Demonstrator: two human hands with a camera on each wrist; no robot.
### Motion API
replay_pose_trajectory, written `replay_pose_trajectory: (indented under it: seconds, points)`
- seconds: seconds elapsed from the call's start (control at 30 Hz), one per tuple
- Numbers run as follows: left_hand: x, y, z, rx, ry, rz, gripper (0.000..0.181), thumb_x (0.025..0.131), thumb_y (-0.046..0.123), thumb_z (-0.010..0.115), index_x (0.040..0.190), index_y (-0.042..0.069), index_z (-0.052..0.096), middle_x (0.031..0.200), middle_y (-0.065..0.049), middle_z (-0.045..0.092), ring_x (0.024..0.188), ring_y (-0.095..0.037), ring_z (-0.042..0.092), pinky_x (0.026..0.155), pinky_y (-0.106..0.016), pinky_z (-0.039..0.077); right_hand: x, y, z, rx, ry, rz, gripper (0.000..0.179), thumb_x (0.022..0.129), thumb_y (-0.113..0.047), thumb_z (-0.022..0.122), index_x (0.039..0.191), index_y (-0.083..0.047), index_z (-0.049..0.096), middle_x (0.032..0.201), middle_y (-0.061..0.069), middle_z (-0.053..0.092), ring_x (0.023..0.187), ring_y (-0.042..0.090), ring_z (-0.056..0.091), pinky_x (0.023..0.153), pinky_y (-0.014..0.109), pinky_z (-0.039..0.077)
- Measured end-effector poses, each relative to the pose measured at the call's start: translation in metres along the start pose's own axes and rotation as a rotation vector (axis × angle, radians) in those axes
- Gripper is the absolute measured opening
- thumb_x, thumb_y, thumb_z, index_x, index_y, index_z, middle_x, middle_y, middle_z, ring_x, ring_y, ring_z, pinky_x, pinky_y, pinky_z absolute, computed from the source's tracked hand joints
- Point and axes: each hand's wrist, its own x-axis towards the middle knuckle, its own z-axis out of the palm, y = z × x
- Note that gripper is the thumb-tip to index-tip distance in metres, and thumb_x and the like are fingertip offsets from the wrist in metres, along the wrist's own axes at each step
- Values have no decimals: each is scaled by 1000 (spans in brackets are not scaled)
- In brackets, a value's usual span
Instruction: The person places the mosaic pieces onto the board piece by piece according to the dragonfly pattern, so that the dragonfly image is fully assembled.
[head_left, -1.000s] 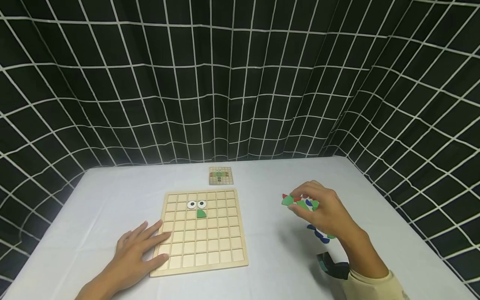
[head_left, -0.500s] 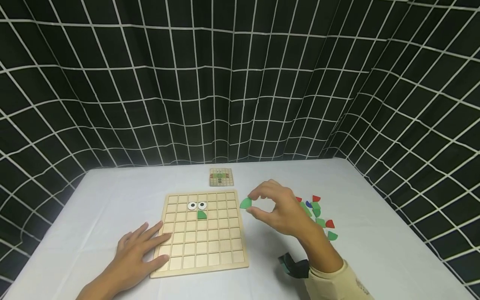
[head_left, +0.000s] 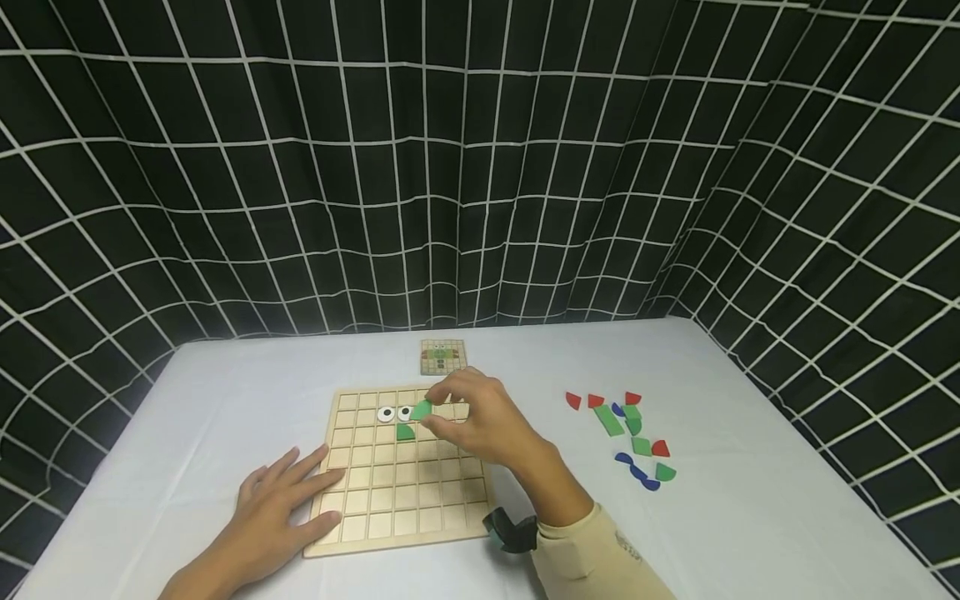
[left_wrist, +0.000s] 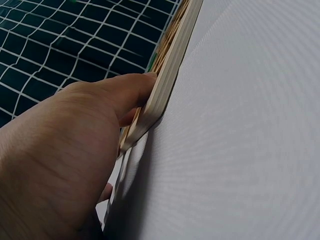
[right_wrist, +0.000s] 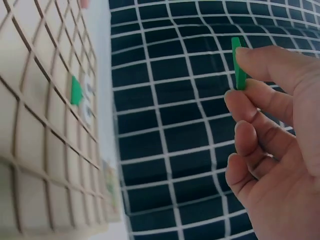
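A square wooden grid board (head_left: 375,500) lies on the white table. Two round eye pieces (head_left: 386,414) sit side by side in its upper cells, with a green quarter-circle tile (head_left: 405,432) in the cell below the right one. Between thumb and fingertips my right hand (head_left: 480,417) pinches another green tile (head_left: 422,409), held above the board beside the eyes; the right wrist view shows this tile (right_wrist: 238,64) edge-on. My left hand (head_left: 273,508) rests on the board's left edge, fingers spread and fairly straight. In the left wrist view its thumb touches the board's rim (left_wrist: 162,90).
Loose red, green and blue tiles lie scattered to the right, among them a long green rectangle (head_left: 609,421), a red tile (head_left: 661,448) and blue half-round tiles (head_left: 637,472). A small pattern card (head_left: 442,356) lies behind the board. Black white-gridded cloth (head_left: 442,167) surrounds the table.
My right hand has moved left from the loose tiles to above the board, carrying the green tile. My left hand has stayed on the board's left edge.
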Motion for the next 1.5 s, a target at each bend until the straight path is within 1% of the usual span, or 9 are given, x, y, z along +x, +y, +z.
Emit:
replay_pose_trajectory:
  seconds: [0.07,0.27,0.4,0.5,0.67,0.73,0.93,1.2,1.5]
  points:
    - [0,0,0,-2,-1,1,48,94,39,84,137,18,77,161,-16,54,149,-55,35,111,-77,18,4,2,9,20,-20,20,17,91,-4,87,105,-2,78,100,9,76,98,28,68,88,46,59]
    - [0,-1,0,-4,-19,-1,49,95,40,83,138,18,76,162,-17,53,150,-56,34,112,-79,17,17,6,37,64,-94,169,14,94,-7,85,106,-3,79,102,6,75,100,34,67,86,35,55]
    - [2,1,0,-8,-35,-6,50,96,42,82,139,19,75,163,-16,52,150,-56,33,112,-81,16,26,11,53,88,-116,249,12,95,-11,85,105,-5,80,101,2,75,100,28,66,85,30,53]
    - [4,2,1,-11,-44,-11,50,96,43,82,140,18,75,163,-15,52,151,-56,33,113,-81,16,29,15,63,75,-129,310,14,96,-14,85,106,-6,81,100,-1,74,98,21,65,83,29,54]
    - [4,5,-1,-4,-54,-18,51,97,44,81,140,18,75,163,-15,52,152,-56,32,113,-80,16,30,22,73,66,-165,382,16,96,-12,85,109,-4,80,100,0,73,89,14,64,78,27,55]
    - [4,5,-2,-2,-52,-19,50,97,44,81,140,18,75,163,-15,52,152,-56,32,113,-80,16,31,25,76,57,-179,397,16,96,-12,85,109,-4,80,99,0,73,88,13,64,79,29,56]
    - [3,4,-4,-2,-54,-30,51,96,43,81,140,17,75,163,-16,52,151,-56,31,113,-81,16,33,30,82,28,-234,432,20,96,-14,86,112,-5,80,104,0,74,96,13,66,88,30,56]
    - [2,3,-4,-7,-49,-32,51,96,44,81,140,17,75,163,-17,52,151,-57,32,112,-81,16,34,32,88,-46,-295,427,18,97,-18,85,111,-8,80,106,-2,74,94,9,62,83,25,54]
    - [1,2,-4,-9,-50,-29,51,96,43,82,140,18,75,163,-17,51,151,-56,32,113,-81,15,34,32,89,-68,-304,405,20,97,-17,85,114,-7,81,104,-1,71,92,10,61,81,25,53]
